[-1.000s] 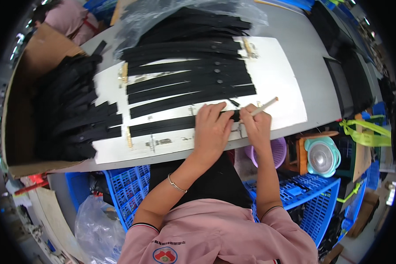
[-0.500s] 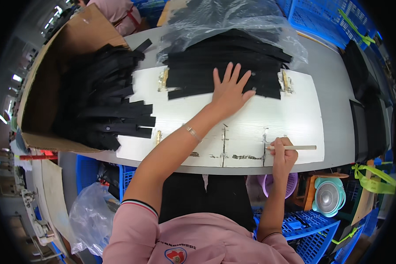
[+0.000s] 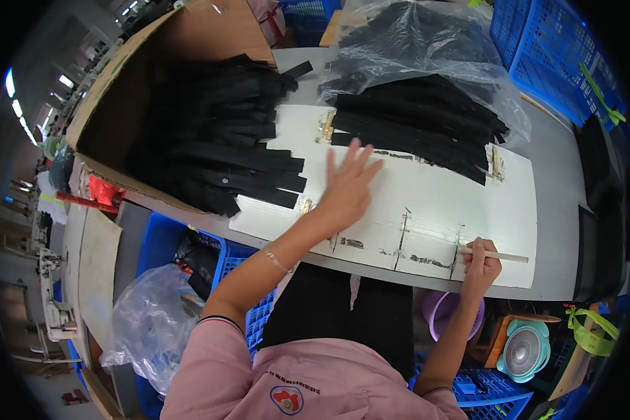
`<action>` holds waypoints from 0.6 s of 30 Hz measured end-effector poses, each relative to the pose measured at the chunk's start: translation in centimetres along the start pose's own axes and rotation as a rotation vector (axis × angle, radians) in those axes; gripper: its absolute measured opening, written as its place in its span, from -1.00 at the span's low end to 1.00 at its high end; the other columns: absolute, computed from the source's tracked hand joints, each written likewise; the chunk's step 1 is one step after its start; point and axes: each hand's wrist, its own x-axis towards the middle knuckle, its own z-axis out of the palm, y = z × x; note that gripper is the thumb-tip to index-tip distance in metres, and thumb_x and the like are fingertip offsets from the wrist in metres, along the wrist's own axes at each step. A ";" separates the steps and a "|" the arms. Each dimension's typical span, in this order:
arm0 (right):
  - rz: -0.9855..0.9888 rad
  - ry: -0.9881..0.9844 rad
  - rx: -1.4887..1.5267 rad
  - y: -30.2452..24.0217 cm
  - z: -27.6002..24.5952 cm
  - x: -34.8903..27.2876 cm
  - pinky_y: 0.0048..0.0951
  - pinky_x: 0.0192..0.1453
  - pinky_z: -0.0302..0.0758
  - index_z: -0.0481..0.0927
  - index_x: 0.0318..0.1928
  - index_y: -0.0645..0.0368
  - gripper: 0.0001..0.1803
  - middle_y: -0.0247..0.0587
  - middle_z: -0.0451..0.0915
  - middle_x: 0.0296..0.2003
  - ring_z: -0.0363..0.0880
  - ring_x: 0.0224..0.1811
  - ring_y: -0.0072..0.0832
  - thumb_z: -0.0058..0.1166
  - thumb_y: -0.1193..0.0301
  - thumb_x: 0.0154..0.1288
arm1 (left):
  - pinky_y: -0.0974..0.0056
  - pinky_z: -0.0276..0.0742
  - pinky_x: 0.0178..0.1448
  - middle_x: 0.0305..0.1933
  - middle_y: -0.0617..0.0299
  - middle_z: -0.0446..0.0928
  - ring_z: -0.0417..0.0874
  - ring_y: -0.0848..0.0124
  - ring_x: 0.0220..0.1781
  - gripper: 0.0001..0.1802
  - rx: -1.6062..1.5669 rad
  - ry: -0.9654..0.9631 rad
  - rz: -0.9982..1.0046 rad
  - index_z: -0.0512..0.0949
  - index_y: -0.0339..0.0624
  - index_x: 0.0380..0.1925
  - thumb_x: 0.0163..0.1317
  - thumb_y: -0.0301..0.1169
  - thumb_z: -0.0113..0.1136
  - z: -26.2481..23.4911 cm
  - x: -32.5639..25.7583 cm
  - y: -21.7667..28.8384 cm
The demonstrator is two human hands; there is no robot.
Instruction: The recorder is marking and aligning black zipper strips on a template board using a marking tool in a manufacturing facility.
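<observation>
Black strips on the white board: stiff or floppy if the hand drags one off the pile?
Likely floppy: the black strips lie flat and overlap loosely, and those in the cardboard box drape unevenly. Probably light, thin and long. On the smooth white board one may slide easily.

Matt black cloth strips (image 3: 427, 126), wooden stick (image 3: 500, 257), glossy plastic bag (image 3: 427, 42)

Left hand (image 3: 348, 183) over white board (image 3: 434, 203)

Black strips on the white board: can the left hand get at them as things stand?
Probably yes: the left hand lies open on the board, just short of the strips, with nothing between.
</observation>
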 end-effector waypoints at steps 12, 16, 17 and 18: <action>0.034 -0.037 -0.071 0.6 -0.4 0.3 -0.68 -0.49 0.19 0.65 -0.32 0.24 -0.71 -0.44 0.53 -0.54 0.31 -0.56 -0.80 0.11 0.32 0.56 | -0.15 0.10 0.54 0.18 0.11 0.60 0.52 0.16 0.30 -0.60 0.278 0.381 -0.270 0.63 -0.17 0.11 0.35 -0.22 0.31 -4.8 -9.4 -9.8; 0.004 -0.029 -0.058 0.8 0.0 0.3 -0.70 -0.57 0.10 0.64 -0.32 0.21 -0.70 -0.48 0.48 -0.59 0.24 -0.62 -0.84 0.10 0.30 0.57 | -0.02 0.24 0.47 0.01 0.18 0.71 0.63 0.23 0.18 -0.70 0.202 0.476 -0.253 0.70 -0.14 -0.01 0.30 -0.32 0.36 -4.8 -9.0 -10.5; 0.002 -0.030 -0.062 0.8 -0.2 0.3 -0.70 -0.57 0.10 0.64 -0.32 0.21 -0.70 -0.48 0.48 -0.59 0.24 -0.62 -0.84 0.10 0.30 0.57 | -0.02 0.24 0.47 0.01 0.18 0.71 0.63 0.23 0.18 -0.70 0.198 0.477 -0.255 0.70 -0.14 -0.01 0.30 -0.32 0.36 -5.0 -8.7 -10.4; 0.027 -0.046 -0.067 0.7 -0.5 0.3 -0.69 -0.49 0.18 0.65 -0.31 0.25 -0.72 -0.44 0.51 -0.55 0.30 -0.56 -0.80 0.10 0.34 0.57 | 0.00 0.26 0.46 0.01 0.18 0.71 0.65 0.23 0.16 -0.70 0.146 0.534 -0.241 0.69 -0.15 -0.01 0.28 -0.33 0.37 -5.2 -8.4 -10.3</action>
